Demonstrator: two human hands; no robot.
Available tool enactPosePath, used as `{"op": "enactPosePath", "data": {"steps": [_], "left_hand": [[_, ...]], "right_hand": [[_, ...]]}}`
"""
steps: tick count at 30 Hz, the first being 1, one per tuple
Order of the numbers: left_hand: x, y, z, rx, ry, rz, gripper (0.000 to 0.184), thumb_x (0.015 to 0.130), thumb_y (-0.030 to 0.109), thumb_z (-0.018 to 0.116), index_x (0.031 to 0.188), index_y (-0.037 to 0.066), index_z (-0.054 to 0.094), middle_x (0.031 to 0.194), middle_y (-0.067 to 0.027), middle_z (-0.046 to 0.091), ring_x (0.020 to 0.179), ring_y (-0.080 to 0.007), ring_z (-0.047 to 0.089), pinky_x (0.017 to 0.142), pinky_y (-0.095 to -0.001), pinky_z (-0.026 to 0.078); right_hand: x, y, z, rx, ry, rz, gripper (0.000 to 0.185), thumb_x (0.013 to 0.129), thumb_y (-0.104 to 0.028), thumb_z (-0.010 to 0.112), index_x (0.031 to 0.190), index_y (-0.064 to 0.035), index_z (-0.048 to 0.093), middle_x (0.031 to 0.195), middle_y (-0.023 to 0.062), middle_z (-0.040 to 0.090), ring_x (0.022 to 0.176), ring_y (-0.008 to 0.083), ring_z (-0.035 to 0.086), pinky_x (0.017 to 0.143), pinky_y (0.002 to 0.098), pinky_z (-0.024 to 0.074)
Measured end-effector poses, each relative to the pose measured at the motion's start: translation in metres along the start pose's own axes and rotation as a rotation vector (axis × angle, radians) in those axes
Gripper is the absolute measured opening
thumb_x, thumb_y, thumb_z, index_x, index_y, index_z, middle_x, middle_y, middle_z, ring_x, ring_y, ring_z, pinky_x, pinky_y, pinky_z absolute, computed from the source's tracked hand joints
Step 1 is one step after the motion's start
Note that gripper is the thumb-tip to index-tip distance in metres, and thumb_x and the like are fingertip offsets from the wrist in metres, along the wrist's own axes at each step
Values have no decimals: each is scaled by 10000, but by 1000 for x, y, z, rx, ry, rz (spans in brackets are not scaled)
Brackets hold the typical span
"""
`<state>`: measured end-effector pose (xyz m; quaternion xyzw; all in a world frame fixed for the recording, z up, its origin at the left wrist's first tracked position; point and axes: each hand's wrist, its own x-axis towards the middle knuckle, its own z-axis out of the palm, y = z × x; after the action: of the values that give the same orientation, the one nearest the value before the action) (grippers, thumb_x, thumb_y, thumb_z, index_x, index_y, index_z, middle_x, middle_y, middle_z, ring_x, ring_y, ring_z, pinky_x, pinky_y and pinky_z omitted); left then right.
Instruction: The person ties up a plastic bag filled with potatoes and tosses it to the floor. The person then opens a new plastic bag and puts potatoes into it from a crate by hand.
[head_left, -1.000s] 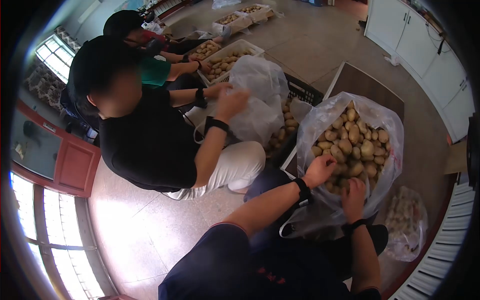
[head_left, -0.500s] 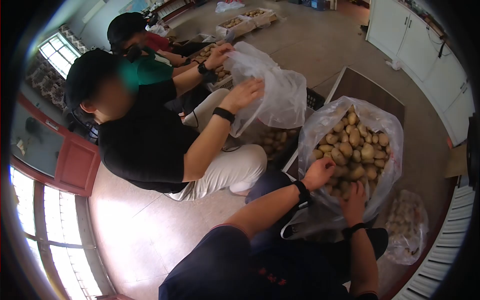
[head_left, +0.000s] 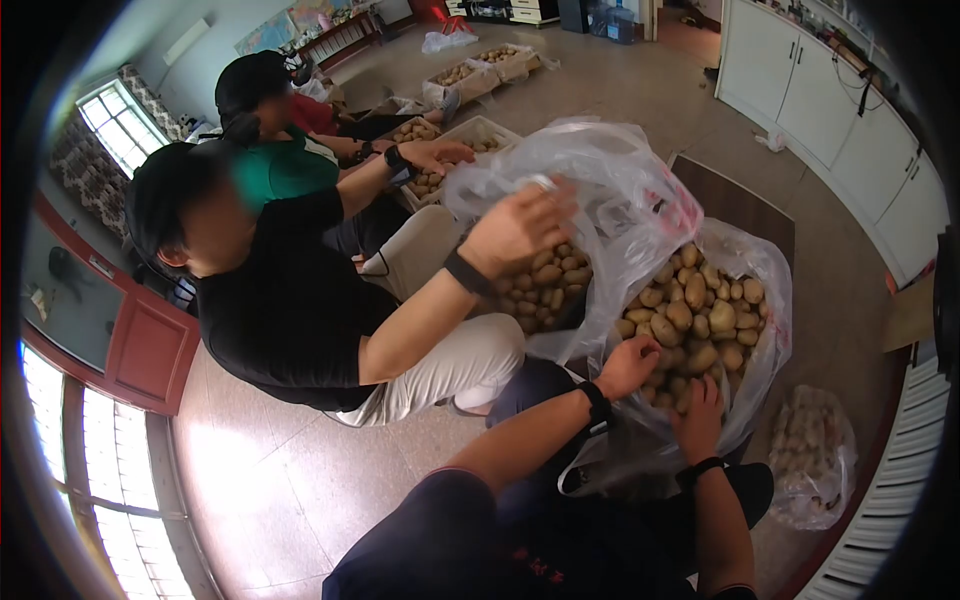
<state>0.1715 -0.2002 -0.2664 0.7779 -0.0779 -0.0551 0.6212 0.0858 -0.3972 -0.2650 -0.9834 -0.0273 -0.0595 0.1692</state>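
Observation:
A clear plastic bag (head_left: 776,345) full of potatoes (head_left: 697,318) stands open in front of me. My left hand (head_left: 628,367) is at the near left of the pile, its fingers curled in; whatever they may hold is hidden. On the near potatoes rests my right hand (head_left: 698,415), fingers stretched and slightly apart. Left of me, a co-worker's near hand (head_left: 525,228), blurred, is raised beside another large clear bag (head_left: 620,185). The co-worker's far hand (head_left: 438,156) is at that bag's far left edge.
More potatoes (head_left: 545,285) lie below the co-worker's bag. A tied bag of wrapped produce (head_left: 812,450) sits on the floor at right. Beyond are a brown board (head_left: 735,205), white cabinets (head_left: 815,100) and potato boxes (head_left: 490,72). Another person in green (head_left: 290,165) sits further left.
The co-worker's bag has spread rightward to my bag's edge, uncovering potatoes below it. The co-worker's near hand has moved right. My hands stay on the potatoes; the view has tilted up slightly.

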Motion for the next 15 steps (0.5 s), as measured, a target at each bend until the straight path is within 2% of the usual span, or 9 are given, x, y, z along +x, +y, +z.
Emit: {"op": "enactPosePath", "data": {"steps": [2,3,5,7,8,10,15], "left_hand": [[4,-10,0,-23,-15,-23,211,905,162,588,1044,11,637,818,-94,666,691,-166,645,652,-336,516],[7,-18,-1,64,-36,1,212,886,174,590,1018,17,645,843,-135,672,754,-244,653,701,-364,512],[8,-26,2,151,-47,11,214,866,186,591,991,23,652,868,-176,678,818,-322,660,750,-392,507],[2,-4,-1,-66,115,232,223,870,196,591,996,24,657,847,-168,675,786,-307,659,735,-390,508],[2,-9,0,-61,125,221,223,870,196,591,996,24,657,847,-168,675,786,-307,659,735,-390,508],[5,-16,1,-37,22,-16,193,905,167,593,1024,20,628,809,-76,660,685,-147,643,648,-315,521],[3,-1,-1,-21,-4,-5,203,902,164,593,1037,20,640,808,-81,666,674,-149,637,627,-306,520]], "right_hand": [[-1,1,1,8,-4,9,735,675,-120,794,1315,-49,440,1421,153,360,1292,409,370,1053,462,394],[-1,2,2,5,2,8,729,677,-121,793,1313,-49,442,1418,154,365,1293,410,370,1054,463,392],[-2,2,3,6,-7,-2,724,680,-123,791,1311,-49,445,1415,155,369,1293,410,370,1054,465,390],[-3,2,5,1,34,-2,719,671,-120,782,1308,-37,459,1418,142,361,1278,403,376,1049,458,394],[-3,3,6,7,22,-11,719,671,-120,782,1308,-37,459,1418,142,361,1278,403,376,1049,458,394],[-2,2,4,24,-4,19,717,680,-107,772,1317,-40,450,1431,136,353,1288,395,372,1056,453,390],[-2,8,2,10,-23,23,731,689,-129,787,1329,-50,443,1437,146,349,1294,399,370,1058,464,386]]}}
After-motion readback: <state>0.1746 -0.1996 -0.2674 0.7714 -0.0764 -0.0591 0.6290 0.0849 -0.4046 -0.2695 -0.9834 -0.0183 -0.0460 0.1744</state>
